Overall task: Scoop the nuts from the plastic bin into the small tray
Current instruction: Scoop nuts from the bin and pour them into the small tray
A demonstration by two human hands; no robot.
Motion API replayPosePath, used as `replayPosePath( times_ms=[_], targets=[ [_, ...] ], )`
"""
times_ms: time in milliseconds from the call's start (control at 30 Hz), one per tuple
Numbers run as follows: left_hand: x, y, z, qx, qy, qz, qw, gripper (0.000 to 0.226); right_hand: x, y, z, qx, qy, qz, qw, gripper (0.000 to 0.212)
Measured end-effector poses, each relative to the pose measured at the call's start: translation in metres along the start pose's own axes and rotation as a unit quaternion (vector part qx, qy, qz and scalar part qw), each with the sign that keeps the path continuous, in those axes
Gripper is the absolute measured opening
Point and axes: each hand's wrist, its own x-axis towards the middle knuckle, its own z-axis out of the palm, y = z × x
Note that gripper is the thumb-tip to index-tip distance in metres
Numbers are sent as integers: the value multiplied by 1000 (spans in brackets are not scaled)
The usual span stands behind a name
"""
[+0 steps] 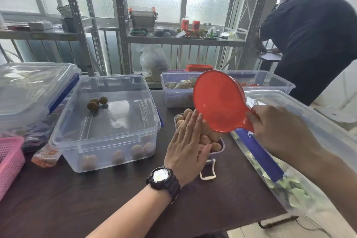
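Two hands: right hand (278, 127) grips red scoop (218, 100); flat, open left hand (185, 147) shields heaped tray (219, 150).

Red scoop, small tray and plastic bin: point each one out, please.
red scoop (216, 100), head view, middle of the bowl.
small tray (222, 146), head view, purple rim at the right corner.
plastic bin (108, 147), head view, clear front wall.

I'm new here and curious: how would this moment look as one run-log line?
right hand: holds red scoop tipped over tray | left hand: flat against heaped nuts | bin: few nuts left
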Motion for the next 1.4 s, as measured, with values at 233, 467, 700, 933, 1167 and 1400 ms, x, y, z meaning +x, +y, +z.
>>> replayPosePath(
  times_ms=[233,467,700,933,1167,1400],
  targets=[
    [0,0,1,-15,9,-1,1000,76,4,3,-1,-6,16,3,1000,33],
    [-2,-1,1,-19,6,16,1000,80,6,4,5,-7,-2,21,1000,35],
    [-2,-2,1,-15,4,15,1000,79,8,2,5,-3,13,34,999,35],
    [-7,-3,-7,-39,27,21,999,77,13,-3,3,11,48,61,997,36],
    [-32,-21,-53,-56,163,87,981,50,35,-41,5,50,62,4,997,34],
    [-76,-106,-119,46,303,-54,950,26,69,-142,23,50,37,-182,981,31]
  ],
)
